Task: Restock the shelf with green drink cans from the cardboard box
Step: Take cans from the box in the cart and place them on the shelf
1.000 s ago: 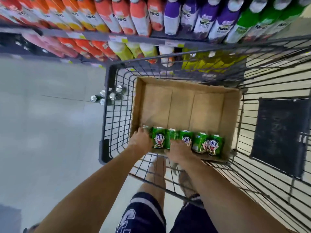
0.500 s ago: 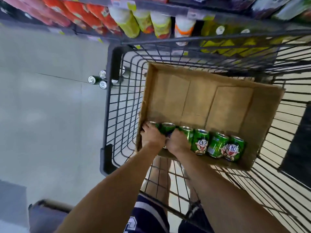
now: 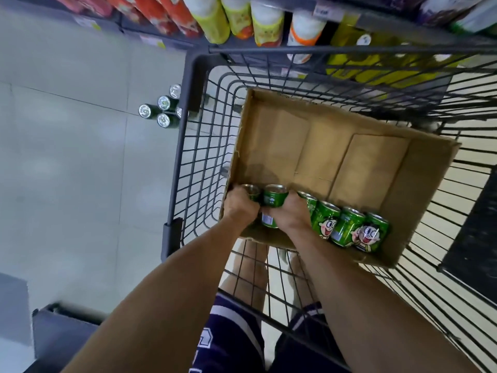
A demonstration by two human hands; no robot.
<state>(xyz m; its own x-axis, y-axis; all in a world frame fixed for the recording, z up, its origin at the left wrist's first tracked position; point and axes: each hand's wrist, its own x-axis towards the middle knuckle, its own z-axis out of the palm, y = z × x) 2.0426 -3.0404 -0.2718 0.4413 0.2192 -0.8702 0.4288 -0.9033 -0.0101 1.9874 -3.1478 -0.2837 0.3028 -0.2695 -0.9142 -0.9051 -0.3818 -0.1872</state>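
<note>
Cardboard box (image 3: 336, 146), one, open-topped, sitting in a wire shopping cart (image 3: 204, 146). Green drink cans (image 3: 349, 227): six in a single row along the box's near wall. Left hand (image 3: 239, 205) curled round the leftmost can; right hand (image 3: 291, 215) curled round the second can (image 3: 273, 201), which is raised above the row. Four more cans (image 3: 161, 110) stand on the floor (image 3: 67, 157) beside the cart. Shelf bottles (image 3: 236, 17) above, beyond the cart rim.
</note>
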